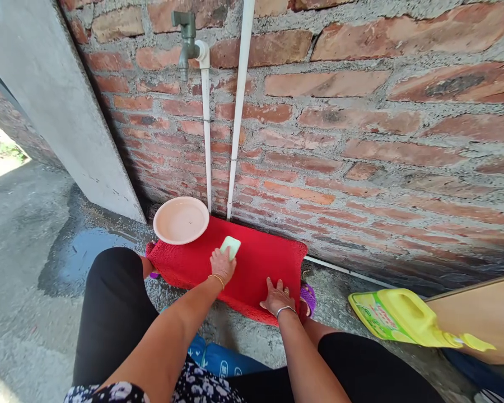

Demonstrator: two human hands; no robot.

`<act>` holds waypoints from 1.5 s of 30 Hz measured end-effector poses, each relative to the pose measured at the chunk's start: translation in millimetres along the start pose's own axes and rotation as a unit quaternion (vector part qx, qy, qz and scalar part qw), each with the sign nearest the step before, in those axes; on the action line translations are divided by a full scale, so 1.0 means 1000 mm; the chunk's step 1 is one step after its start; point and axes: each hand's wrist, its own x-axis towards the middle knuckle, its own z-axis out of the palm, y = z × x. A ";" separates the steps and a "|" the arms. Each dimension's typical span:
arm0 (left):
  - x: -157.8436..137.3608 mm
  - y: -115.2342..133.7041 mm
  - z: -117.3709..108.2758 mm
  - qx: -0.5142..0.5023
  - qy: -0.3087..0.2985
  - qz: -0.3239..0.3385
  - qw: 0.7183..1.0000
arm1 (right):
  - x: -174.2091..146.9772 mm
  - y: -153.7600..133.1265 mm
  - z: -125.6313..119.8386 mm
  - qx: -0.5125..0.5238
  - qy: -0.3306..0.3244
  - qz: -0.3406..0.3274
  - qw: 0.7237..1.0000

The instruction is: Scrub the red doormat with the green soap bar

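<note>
My left hand (222, 264) is closed on a pale green block (230, 246), shaped like a bar of soap, and rests it on a red cloth (252, 252). The cloth has a lacy edge and lies spread over a low, long support that it hides. Near the cloth's right end my right hand (278, 296) lies flat with its fingers spread, pressing on the fabric. A pale pink basin (181, 220) stands at the left end, by the wall, and seems to hold water.
A brick wall (302, 134) rises behind the cloth, with a tap (187, 45) and white pipes (237, 112). To the right lies a yellow jug (399, 316) beside a wooden board (483, 319). A grey slab (63, 101) leans at the left above wet floor (92, 252).
</note>
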 end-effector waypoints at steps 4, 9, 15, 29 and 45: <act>0.027 -0.049 -0.019 -0.011 0.031 -0.183 0.983 | 0.004 0.000 0.002 -0.005 0.008 -0.005 1.000; 0.019 -0.036 -0.004 -0.006 0.008 -0.183 0.983 | 0.008 0.000 0.004 -0.013 0.006 0.003 1.000; -0.023 -0.002 0.034 0.043 -0.108 0.250 0.961 | 0.011 0.003 0.007 -0.012 0.010 -0.008 1.000; -0.036 -0.081 0.027 0.037 0.029 -0.066 0.997 | 0.008 0.000 0.003 -0.012 0.013 -0.001 1.000; -0.012 -0.079 -0.002 0.015 0.038 -0.217 0.975 | -0.002 -0.002 0.000 -0.006 0.011 -0.005 1.000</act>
